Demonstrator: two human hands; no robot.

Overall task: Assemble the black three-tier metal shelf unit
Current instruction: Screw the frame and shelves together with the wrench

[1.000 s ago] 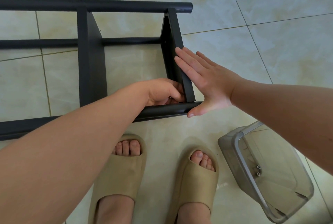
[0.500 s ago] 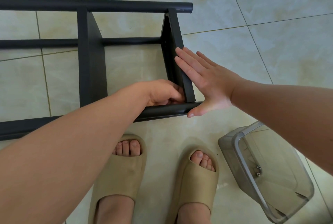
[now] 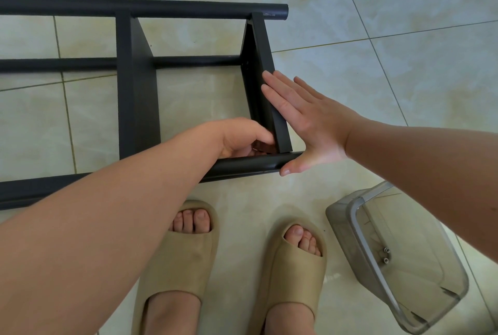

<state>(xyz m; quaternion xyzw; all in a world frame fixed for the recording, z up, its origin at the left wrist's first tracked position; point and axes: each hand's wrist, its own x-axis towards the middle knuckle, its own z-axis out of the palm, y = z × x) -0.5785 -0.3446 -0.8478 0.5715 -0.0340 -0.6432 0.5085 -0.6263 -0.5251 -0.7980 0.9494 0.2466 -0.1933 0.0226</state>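
The black metal shelf frame lies on its side on the tiled floor, its near post [image 3: 242, 166] running in front of my feet and its far post [image 3: 188, 8] at the top. My right hand [image 3: 310, 124] presses flat, fingers straight, against the outer face of the end shelf panel [image 3: 258, 46], with the thumb on the near post's end. My left hand [image 3: 239, 138] reaches inside the frame to the corner where that panel meets the near post. Its fingers are curled there, and what they hold is hidden. A second panel [image 3: 140, 92] stands fixed further left.
A clear grey plastic container [image 3: 350, 229] lies tipped at the lower right with two small screws [image 3: 386, 255] inside. My feet in beige slippers [image 3: 183, 262] stand just below the near post. Pale floor tiles surround the frame.
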